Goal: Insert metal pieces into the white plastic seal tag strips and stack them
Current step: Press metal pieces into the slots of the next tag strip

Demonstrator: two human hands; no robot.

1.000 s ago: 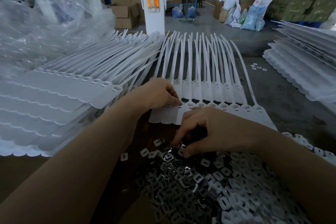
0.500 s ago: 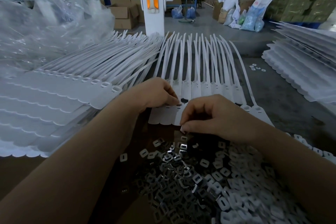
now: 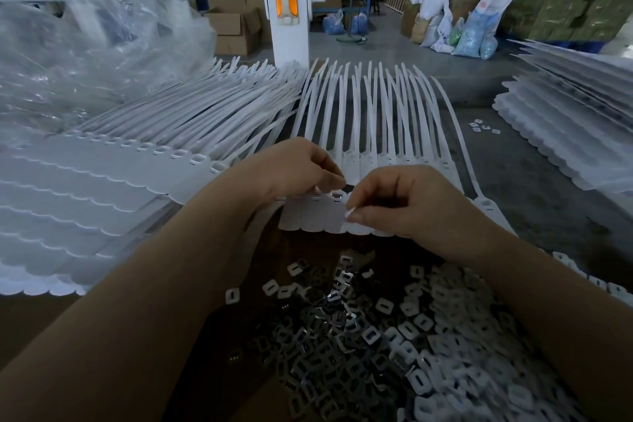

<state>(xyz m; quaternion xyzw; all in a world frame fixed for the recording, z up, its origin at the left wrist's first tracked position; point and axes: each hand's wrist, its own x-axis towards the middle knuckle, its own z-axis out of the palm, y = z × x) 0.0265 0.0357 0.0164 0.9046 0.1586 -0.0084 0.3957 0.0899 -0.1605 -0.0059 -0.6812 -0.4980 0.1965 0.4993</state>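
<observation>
- My left hand [image 3: 291, 171] rests on the row of white seal tag strips [image 3: 370, 134] at the middle of the surface [image 3: 534, 188], fingers curled and pinching at a tag head.
- My right hand [image 3: 407, 202] pinches one small metal piece [image 3: 348, 213] between thumb and forefinger, just above the tag heads.
- A loose heap of metal pieces [image 3: 376, 346] lies at the near edge.
- Stacked strips [image 3: 113, 181] sit toward the left edge, more stacks [image 3: 575, 134] toward the right edge.
</observation>
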